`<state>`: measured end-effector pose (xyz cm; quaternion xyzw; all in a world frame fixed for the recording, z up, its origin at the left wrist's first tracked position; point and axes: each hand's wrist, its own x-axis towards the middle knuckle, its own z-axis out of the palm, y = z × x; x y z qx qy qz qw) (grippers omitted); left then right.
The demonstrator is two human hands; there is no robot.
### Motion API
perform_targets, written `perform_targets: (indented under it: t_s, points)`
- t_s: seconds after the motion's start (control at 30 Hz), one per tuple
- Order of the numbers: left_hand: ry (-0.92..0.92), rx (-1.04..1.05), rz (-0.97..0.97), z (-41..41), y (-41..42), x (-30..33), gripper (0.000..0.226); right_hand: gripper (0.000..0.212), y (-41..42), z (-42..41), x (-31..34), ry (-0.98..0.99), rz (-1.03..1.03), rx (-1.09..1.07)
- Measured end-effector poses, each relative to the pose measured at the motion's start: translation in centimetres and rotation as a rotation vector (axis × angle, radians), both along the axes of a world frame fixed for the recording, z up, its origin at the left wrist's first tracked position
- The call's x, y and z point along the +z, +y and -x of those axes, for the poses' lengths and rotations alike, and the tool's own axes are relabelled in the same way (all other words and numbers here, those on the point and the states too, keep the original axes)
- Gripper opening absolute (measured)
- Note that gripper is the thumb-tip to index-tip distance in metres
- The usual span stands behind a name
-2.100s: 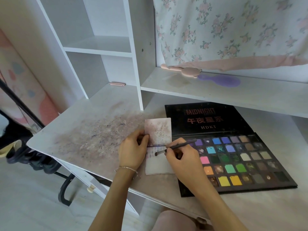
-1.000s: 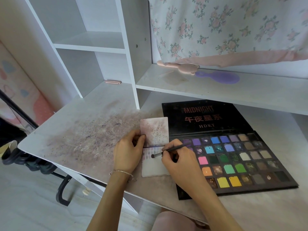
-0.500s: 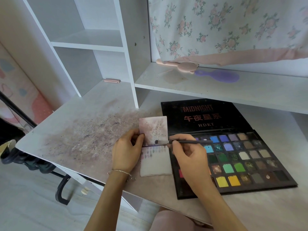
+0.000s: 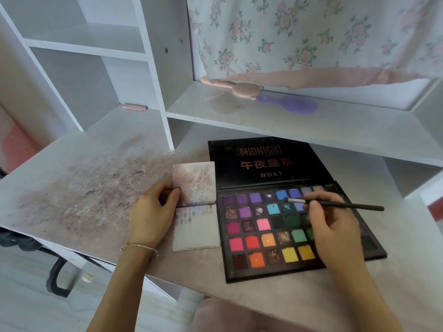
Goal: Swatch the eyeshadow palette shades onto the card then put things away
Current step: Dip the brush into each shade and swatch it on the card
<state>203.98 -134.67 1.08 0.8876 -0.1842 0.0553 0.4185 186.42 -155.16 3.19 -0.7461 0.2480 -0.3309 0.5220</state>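
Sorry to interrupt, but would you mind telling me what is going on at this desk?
A person is swatching eyeshadow. The left hand pinches the card flat on the desk. The right hand holds a brush, its tip over a blue pan in the open palette. The card has a few rows of small swatches.

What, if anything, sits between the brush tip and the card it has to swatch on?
Nothing visible. The brush tip hovers over the palette's blue pans; the card lies right beside it, left hand holding its far edge.
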Motion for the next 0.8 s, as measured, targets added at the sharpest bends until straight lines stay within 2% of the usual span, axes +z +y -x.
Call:
perform_targets:
  t_s: [0.17,0.33,0.53,0.8]
  points:
    - [-0.009,-0.004,0.001,0.2,-0.06,0.09,0.013,0.031,-0.95,0.98,-0.65,0.053,0.177,-0.086]
    - [-0.017,-0.001,0.007,0.3,0.04,0.09,0.011,0.035,-0.67,1.04,-0.91,0.092,0.25,-0.037]
    - [-0.02,-0.001,0.012,0.28,-0.06,0.08,0.008,0.037,-0.67,1.05,-0.96,0.122,0.245,0.022]
    - [-0.011,0.0,0.012,0.34,0.0,0.13,0.01,0.039,-0.71,1.12,-1.02,0.105,0.203,0.001]
